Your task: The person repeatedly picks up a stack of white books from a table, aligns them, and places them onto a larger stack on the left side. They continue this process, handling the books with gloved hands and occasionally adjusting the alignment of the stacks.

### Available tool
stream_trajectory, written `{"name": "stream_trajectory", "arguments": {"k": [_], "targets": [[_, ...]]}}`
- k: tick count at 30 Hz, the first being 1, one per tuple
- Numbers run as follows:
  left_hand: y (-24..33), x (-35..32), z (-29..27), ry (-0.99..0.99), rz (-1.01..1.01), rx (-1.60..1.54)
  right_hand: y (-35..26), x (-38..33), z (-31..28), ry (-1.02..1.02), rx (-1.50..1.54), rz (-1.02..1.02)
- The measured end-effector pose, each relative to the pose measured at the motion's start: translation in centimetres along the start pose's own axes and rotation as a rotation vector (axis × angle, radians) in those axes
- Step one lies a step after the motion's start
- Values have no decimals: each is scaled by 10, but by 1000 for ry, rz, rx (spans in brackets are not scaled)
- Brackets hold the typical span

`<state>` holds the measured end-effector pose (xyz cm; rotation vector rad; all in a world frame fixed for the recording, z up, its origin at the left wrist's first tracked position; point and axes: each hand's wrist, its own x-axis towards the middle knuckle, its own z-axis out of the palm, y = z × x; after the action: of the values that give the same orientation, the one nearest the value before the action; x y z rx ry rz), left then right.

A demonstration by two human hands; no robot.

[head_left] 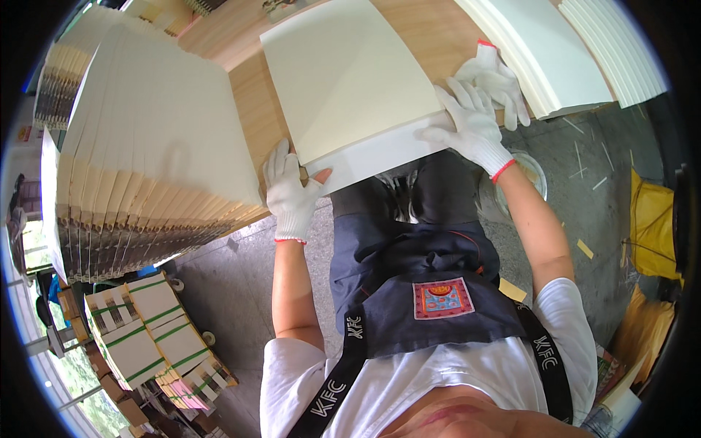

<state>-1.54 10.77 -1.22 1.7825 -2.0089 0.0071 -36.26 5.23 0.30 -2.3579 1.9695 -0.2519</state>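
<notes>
Both gloved hands sat on the cream sheet (350,80) at the worktop's (255,109) near edge; left hand (290,191) fingers pinched its corner, right hand (471,124) lay flat, fingers spread; big fanned stack (146,146) looked done, more sheets (540,51) waited beside it.

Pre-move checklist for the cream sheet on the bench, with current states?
1. Left hand on the near left corner of the cream sheet: ok, thumb lies on top at the edge.
2. Right hand flat on the white sheet at the near right edge: ok.
3. Cream sheet flat on the wooden bench: ok, no visible curl.
4. White sheet supported: not ok, its near edge overhangs the bench.
5. Spare glove clear of the sheets: cannot tell, it lies just beside the right hand.
6. Fanned stack on the left clear of the cream sheet: ok, bare wood shows between.
</notes>
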Motion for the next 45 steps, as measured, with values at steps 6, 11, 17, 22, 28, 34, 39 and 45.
{"name": "stream_trajectory", "arguments": {"k": [6, 11, 17, 22, 28, 34, 39, 45], "targets": [[-5, -1, 3, 17, 15, 13, -2, 1, 1, 6, 5, -6], [-6, -1, 2, 47, 47, -3, 3, 1, 7, 23, 30, -8], [-3, 1, -2, -5, -1, -8, 2, 1, 7, 35, 11, -16], [-3, -1, -2, 9, 2, -22, -1, 1, 1, 13, 28, 0], [0, 0, -3, -21, 10, 7, 2, 1, 4, 8, 21, -12], [-4, 0, 1, -12, 47, 61, 2, 3, 3, 6, 3, -9], [-6, -4, 7, 42, 6, 60, 2, 2, 4, 9, 17, -18], [38, 15, -25, -84, 266, -115, 3, 2, 9, 10, -8, -16]]}}
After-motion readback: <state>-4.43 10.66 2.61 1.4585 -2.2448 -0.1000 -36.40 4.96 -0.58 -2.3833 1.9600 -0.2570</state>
